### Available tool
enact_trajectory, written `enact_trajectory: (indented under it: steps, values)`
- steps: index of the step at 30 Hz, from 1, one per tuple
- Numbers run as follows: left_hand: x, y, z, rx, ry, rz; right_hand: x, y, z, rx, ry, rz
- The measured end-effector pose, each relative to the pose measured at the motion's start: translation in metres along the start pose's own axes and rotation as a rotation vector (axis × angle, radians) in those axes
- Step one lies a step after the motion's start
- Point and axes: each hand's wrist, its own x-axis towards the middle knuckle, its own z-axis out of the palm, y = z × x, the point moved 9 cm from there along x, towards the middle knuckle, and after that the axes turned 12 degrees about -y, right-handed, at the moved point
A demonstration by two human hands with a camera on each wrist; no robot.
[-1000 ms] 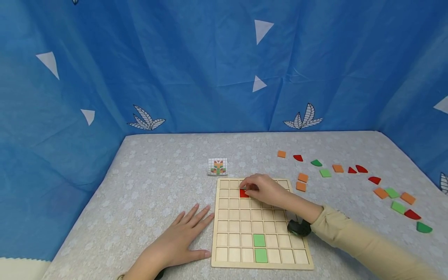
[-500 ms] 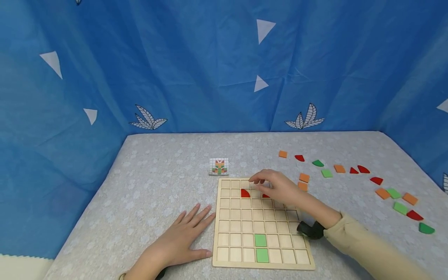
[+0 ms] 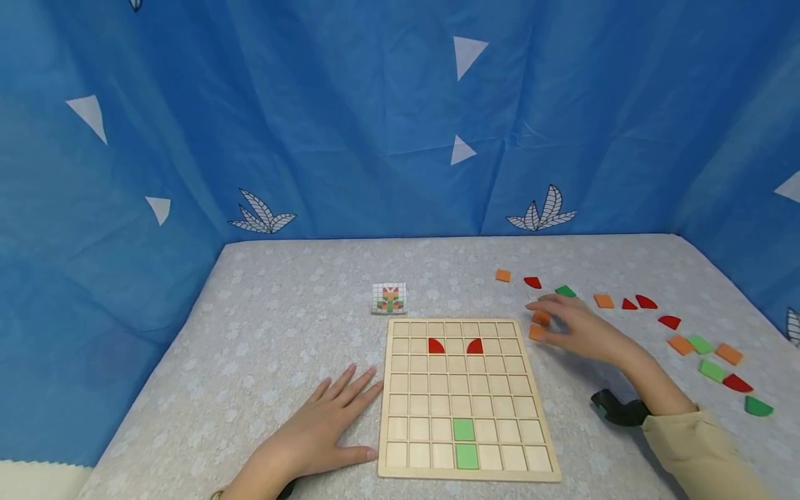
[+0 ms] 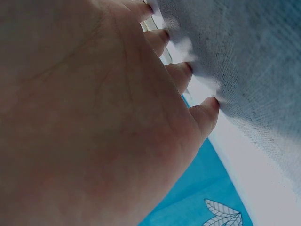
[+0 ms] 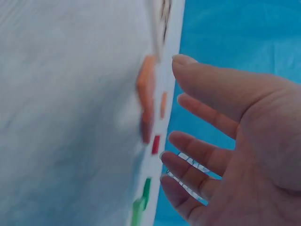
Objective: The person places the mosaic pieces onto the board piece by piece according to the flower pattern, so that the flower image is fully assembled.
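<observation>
- Right of the board (image 3: 437,382), my right hand (image 3: 581,330) is over two orange tiles (image 3: 542,318) on the table (image 3: 281,333), thumb and fingers apart, no grip that I can see; can't tell if I'm touching.
- I'd pinch just one by its edges so its neighbour doesn't shift.
- Left hand (image 3: 315,430) rests beside the board, fingers spread, holding nothing.
- Versus half a second back: right hand's off the board, both red pieces (image 3: 435,346) uncovered.
</observation>
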Motion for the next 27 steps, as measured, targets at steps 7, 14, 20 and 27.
enact_trajectory:
  steps: [7, 14, 20, 27]
  values:
    - [0.0, -0.001, 0.001, -0.003, 0.005, -0.005, 0.0, 0.017, 0.007, 0.032, 0.028, -0.008]
    - [0.0, 0.0, 0.001, 0.002, 0.009, -0.002, 0.0, 0.02, 0.007, 0.046, 0.096, -0.014]
    - [0.0, -0.001, 0.001, 0.004, 0.013, -0.003, 0.001, 0.017, 0.007, 0.043, 0.112, -0.028]
    - [0.0, -0.001, 0.002, 0.005, 0.012, -0.002, 0.001, 0.015, 0.008, 0.03, 0.115, -0.035]
